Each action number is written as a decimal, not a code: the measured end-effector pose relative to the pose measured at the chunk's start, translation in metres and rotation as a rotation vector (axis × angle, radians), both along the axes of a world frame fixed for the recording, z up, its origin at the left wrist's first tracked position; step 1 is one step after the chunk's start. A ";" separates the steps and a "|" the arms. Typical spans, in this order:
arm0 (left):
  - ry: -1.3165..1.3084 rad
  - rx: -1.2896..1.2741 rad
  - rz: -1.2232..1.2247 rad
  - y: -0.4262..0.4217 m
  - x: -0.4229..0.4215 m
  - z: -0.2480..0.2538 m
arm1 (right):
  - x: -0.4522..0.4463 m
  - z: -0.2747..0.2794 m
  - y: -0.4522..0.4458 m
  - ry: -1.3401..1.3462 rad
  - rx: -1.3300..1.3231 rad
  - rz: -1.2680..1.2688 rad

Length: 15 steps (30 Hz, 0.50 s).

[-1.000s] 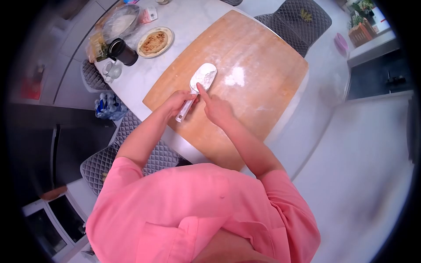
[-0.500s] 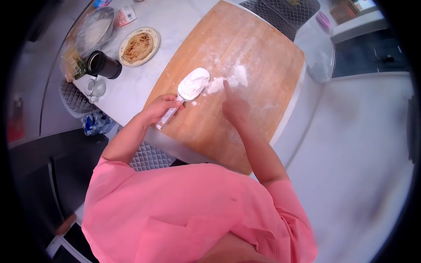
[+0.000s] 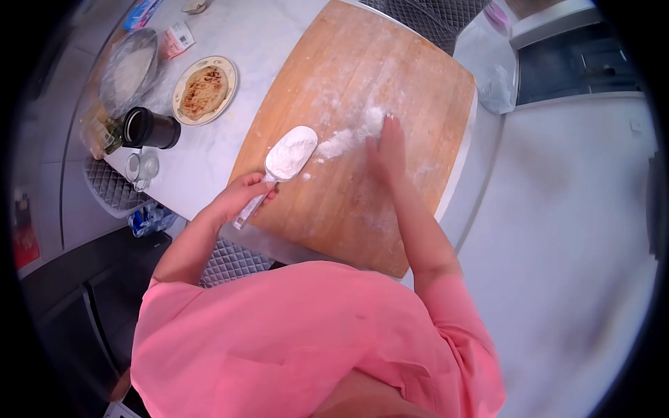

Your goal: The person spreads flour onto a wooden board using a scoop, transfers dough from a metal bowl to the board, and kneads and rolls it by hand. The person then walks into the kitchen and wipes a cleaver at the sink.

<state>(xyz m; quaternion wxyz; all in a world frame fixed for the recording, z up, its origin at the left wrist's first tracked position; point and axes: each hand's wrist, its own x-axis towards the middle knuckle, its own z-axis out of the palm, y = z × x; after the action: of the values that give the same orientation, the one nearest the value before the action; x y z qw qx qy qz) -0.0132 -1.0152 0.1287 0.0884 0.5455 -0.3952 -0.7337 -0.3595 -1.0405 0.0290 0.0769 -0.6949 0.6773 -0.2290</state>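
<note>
My left hand (image 3: 244, 196) is closed round the handle of a scoop (image 3: 252, 207) heaped with white flour (image 3: 291, 152), held over the left part of a wooden board (image 3: 327, 223). My right hand (image 3: 389, 152) reaches onto the middle of the board with its fingers stretched out and the thumb apart, holding nothing. Its fingertips are beside a streak of loose flour (image 3: 341, 143) that runs from near the scoop toward them. Fine flour dust covers much of the board.
On the white table left of the board are a plate (image 3: 231, 72) with a browned flatbread (image 3: 203, 93), a black cup (image 3: 162, 131), a glass jug (image 3: 143, 167), a plastic-covered bowl (image 3: 129, 72) and a packet (image 3: 177, 40). Quilted chairs stand at the table's edges.
My right hand has moved from the scoop to the loose flour, its fingers now extended. The scoop and my left hand have shifted left, and a streak of flour has appeared on the board.
</note>
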 end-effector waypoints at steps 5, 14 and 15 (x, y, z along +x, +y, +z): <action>0.009 -0.020 0.012 0.005 0.004 0.005 | 0.012 -0.008 -0.033 -0.052 0.055 0.328; -0.096 0.037 0.001 0.018 0.011 0.018 | 0.034 0.023 0.064 0.034 0.186 0.768; -0.130 0.040 0.017 0.020 0.013 0.016 | 0.020 0.012 0.053 0.050 0.229 0.728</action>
<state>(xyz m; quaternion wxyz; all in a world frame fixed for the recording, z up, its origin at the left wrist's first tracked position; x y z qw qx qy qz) -0.0002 -0.9956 0.1445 0.0578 0.5971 -0.3809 -0.7036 -0.3393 -0.9877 0.0411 0.2137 -0.8823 0.4091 -0.0924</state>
